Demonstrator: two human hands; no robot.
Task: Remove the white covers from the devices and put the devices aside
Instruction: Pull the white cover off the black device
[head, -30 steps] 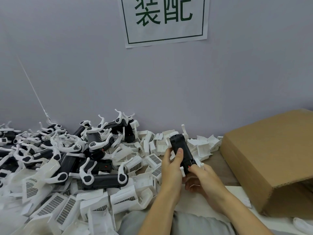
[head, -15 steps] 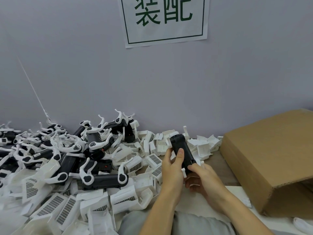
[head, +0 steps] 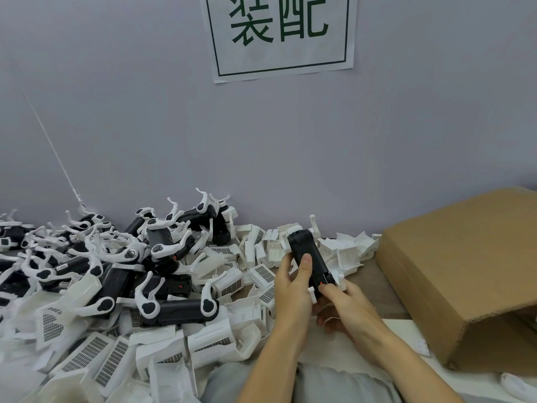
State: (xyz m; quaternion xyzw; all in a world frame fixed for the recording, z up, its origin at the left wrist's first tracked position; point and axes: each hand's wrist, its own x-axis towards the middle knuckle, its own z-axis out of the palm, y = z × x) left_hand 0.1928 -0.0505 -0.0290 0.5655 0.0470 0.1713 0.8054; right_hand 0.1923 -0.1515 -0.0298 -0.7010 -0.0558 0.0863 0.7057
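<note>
Devices, black w/ white arms, lie heaped [head: 122,266] at left of the table, tangled so single units are hard to sort out; heap runs off the left edge. Cardboard box [head: 465,269] sits at right, tipped w/ its open side facing down-right, cut by the right edge, inside too dark to read. Paper sign [head: 280,36] w/ green characters is stuck on the grey wall, top cut off. Loose white covers [head: 96,353], many w/ grille faces, spread from lower left along the wall to the box, nearest ones blurred. Grey cloth [head: 319,382] lies at bottom centre, partly under the forearms. One black device [head: 305,254] is held up over the table centre, tilted, top end toward the wall, in front of the covers. Left hand [head: 293,289] grips its left side, thumb [head: 305,264] pressed flat on the front face, other fingers wrapped behind, mostly hidden. Right hand [head: 345,309] pinches its lower end, by a small red dot; fingers curl under, so can't tell what exactly they catch. White tabs [head: 340,279] stick out beside that end. White scrap [head: 520,386] at lower right, cut off.
</note>
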